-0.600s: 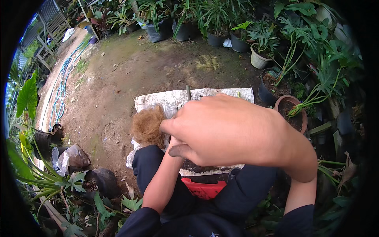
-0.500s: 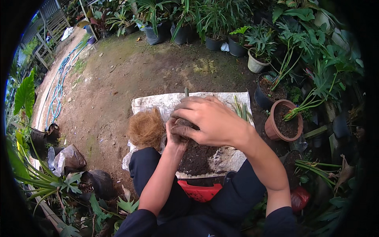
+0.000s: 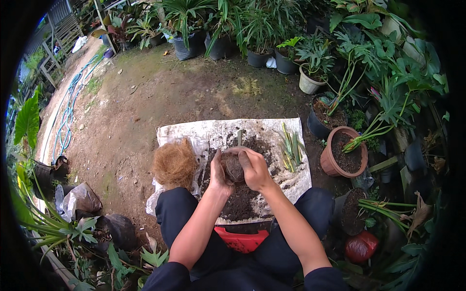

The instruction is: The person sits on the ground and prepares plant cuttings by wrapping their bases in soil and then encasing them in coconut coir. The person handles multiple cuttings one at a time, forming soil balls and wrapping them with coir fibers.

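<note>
Between my two hands is a round, dark ball of soil (image 3: 234, 170), with fine thread-like strands across its surface. A short, greenish stem (image 3: 240, 137) rises just beyond it. My left hand (image 3: 218, 173) cups the ball's left side; from the right, my right hand (image 3: 256, 170) wraps round it, thumb on the near top. Soil darkens my fingers. Below lies loose dark soil (image 3: 239, 206) on a white woven sheet (image 3: 187, 129). A clump of brown coconut fibre (image 3: 174, 164) sits left of my hands. Long green leaf cuttings (image 3: 291, 149) lie to the right.
A red plastic object (image 3: 241, 239) shows between my knees. Potted plants line the far side and right, including a terracotta-coloured pot (image 3: 335, 160). A blue hose (image 3: 68, 111) runs along the left path. Black pots and a plastic bag (image 3: 83, 198) stand at lower left.
My right hand has come down from over the top of the soil ball to its right side, uncovering it. Both hands now sit slightly lower, and the leaf cuttings show more fully.
</note>
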Motion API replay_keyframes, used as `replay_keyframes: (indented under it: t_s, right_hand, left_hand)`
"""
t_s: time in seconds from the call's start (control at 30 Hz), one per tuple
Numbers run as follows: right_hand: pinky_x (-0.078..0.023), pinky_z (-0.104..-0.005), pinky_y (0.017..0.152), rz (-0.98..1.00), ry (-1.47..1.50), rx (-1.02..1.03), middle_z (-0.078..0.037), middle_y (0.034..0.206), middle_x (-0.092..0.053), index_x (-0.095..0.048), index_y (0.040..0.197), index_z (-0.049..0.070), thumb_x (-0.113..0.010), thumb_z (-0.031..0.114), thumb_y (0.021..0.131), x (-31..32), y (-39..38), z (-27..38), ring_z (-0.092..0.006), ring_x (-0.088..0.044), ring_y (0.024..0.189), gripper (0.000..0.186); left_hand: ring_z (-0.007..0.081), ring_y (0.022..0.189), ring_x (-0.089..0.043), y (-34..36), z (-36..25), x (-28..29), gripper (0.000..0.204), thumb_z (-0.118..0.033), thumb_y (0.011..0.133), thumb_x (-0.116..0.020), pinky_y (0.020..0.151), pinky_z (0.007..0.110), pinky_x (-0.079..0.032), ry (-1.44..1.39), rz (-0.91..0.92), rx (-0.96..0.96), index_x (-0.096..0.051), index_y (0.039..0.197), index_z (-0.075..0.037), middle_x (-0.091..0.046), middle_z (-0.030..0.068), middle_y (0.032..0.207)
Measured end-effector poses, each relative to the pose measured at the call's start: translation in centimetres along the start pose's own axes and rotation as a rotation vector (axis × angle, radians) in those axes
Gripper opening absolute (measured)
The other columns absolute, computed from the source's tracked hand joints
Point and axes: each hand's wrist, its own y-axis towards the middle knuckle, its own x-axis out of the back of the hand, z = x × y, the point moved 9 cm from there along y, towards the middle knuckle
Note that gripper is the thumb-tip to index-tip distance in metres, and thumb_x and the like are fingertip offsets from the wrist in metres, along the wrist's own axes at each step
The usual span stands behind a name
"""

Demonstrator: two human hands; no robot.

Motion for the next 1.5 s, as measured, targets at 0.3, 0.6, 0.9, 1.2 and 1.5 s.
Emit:
replay_keyframes:
  t_s: [0.3,0.6,0.9,1.2,1.5]
  right_hand:
    - [-0.05,-0.0391,0.096,-0.096,-0.058,0.165,-0.015,0.112,-0.067,-0.069,0.107,0.001,-0.071,0.013,0.083,-0.8,-1.3,0.6,-0.0295,-0.065,0.107,0.027]
    - [-0.049,-0.0381,0.095,-0.101,0.102,0.108,-0.015,0.112,-0.068,-0.068,0.11,0.0,-0.066,0.015,0.089,-0.5,-1.4,0.5,-0.0288,-0.065,0.107,0.027]
    - [-0.049,-0.0347,0.095,-0.17,0.119,0.021,-0.013,0.106,-0.068,-0.067,0.108,-0.003,-0.064,0.008,0.087,0.0,-2.6,0.7,-0.024,-0.065,0.105,0.023]
    - [-0.051,-0.04,0.091,-0.252,-0.058,0.148,-0.014,0.1,-0.069,-0.071,0.089,0.0,-0.066,0.009,0.081,0.8,-3.1,2.4,-0.0308,-0.066,0.1,0.013]
    - [-0.051,-0.0405,0.094,-0.117,-0.183,0.16,-0.013,0.108,-0.068,-0.072,0.1,0.006,-0.072,0.013,0.08,0.2,-2.6,2.0,-0.0304,-0.065,0.104,0.022]
  left_hand:
    - [0.0178,0.083,-0.064,0.4,-0.8,0.6,0.028,-0.029,0.102,-0.041,0.076,0.035,-0.057,-0.025,0.007,-0.083,-0.058,0.106,-0.008,-0.061,0.0046,0.092]
    - [0.0204,0.088,-0.066,0.1,-0.9,0.9,0.025,-0.027,0.096,-0.048,0.082,0.038,-0.057,-0.009,-0.008,-0.019,-0.063,0.102,-0.008,-0.066,0.0067,0.096]
    - [0.0182,0.081,-0.065,-0.4,-0.3,0.3,0.022,-0.019,0.096,-0.049,0.074,0.033,-0.057,0.151,0.001,-0.135,-0.063,0.099,-0.003,-0.065,0.0071,0.089]
    - [0.0118,0.082,-0.06,-1.3,-0.6,-0.2,0.029,-0.023,0.104,-0.043,0.07,0.029,-0.053,0.262,-0.09,-0.191,-0.059,0.112,0.0,-0.061,0.0048,0.093]
    - [0.0172,0.094,-0.062,-0.9,-0.4,-0.5,0.032,-0.033,0.105,-0.041,0.083,0.036,-0.055,0.153,0.011,-0.128,-0.055,0.113,-0.006,-0.059,0.0072,0.101]
